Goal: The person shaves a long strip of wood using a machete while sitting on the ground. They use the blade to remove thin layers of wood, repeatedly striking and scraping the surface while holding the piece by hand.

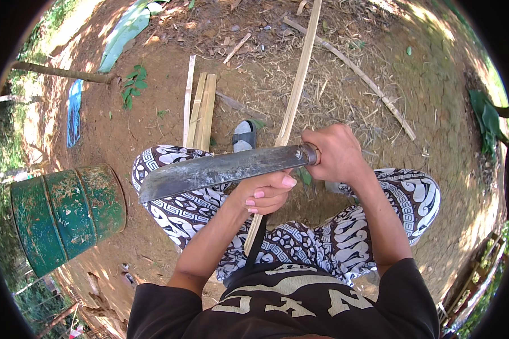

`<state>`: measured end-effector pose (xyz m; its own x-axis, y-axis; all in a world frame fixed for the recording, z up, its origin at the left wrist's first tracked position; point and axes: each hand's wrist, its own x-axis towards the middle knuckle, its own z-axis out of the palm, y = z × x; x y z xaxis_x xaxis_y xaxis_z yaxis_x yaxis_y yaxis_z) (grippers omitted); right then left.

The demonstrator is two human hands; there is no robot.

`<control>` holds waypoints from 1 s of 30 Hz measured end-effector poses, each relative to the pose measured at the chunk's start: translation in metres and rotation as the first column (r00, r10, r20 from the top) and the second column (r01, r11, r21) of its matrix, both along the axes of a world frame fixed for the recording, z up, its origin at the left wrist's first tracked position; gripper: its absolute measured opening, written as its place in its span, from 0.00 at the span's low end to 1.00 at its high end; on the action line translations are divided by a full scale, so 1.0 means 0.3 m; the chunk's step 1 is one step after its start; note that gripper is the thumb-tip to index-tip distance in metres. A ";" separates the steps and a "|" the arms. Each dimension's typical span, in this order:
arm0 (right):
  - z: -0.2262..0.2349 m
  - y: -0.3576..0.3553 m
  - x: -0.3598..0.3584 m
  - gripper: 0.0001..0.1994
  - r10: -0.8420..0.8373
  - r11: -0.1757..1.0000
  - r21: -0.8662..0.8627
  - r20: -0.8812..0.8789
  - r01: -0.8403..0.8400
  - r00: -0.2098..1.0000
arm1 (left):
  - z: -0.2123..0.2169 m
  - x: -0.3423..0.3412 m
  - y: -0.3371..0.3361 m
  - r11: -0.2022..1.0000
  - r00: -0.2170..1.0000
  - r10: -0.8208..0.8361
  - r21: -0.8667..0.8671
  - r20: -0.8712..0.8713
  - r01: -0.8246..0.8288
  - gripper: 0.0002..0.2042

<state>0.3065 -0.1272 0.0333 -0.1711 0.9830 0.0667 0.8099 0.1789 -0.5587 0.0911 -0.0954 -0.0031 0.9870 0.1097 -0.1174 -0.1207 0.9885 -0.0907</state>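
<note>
Spreading wide at the knees, the patterned trousers (410, 195) lie beneath the work, so a slipped stroke could cut into a thigh, since the blade's tip end hangs over the left leg. The long wooden strip (300, 79) runs from near the waist out of view past the feet; if that far end is unsupported, a knock could twist it. The machete (220, 168) crosses over the strip, though whether they touch I cannot tell; a knot or sudden give in the grain might make it skid. The right hand (338, 152) has its fingers closed round the handle, and sweat could loosen them. The left hand (268, 192) grips the strip, fingers curled together just beside the blade; its thumb (289, 181) seems most exposed.
</note>
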 end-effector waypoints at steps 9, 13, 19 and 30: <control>-0.160 0.112 0.212 0.07 -0.509 0.854 -0.042 0.139 0.518 0.850 | -0.026 0.010 -0.018 0.997 0.994 0.071 -0.014 0.080 -0.070 0.13; -0.168 0.183 0.326 0.10 -0.840 0.528 -0.001 0.142 0.849 0.523 | -0.060 0.032 -0.006 0.957 0.935 0.099 -0.291 0.340 0.005 0.19; -0.108 0.128 0.185 0.17 -0.662 0.731 -0.102 -0.343 0.674 0.666 | -0.049 0.042 0.001 0.996 0.983 0.023 -0.091 0.182 -0.006 0.17; -0.035 0.112 0.131 0.37 -0.419 0.905 0.016 -0.140 0.425 0.897 | -0.042 -0.002 -0.022 0.991 0.996 -0.091 -0.104 -0.008 0.089 0.19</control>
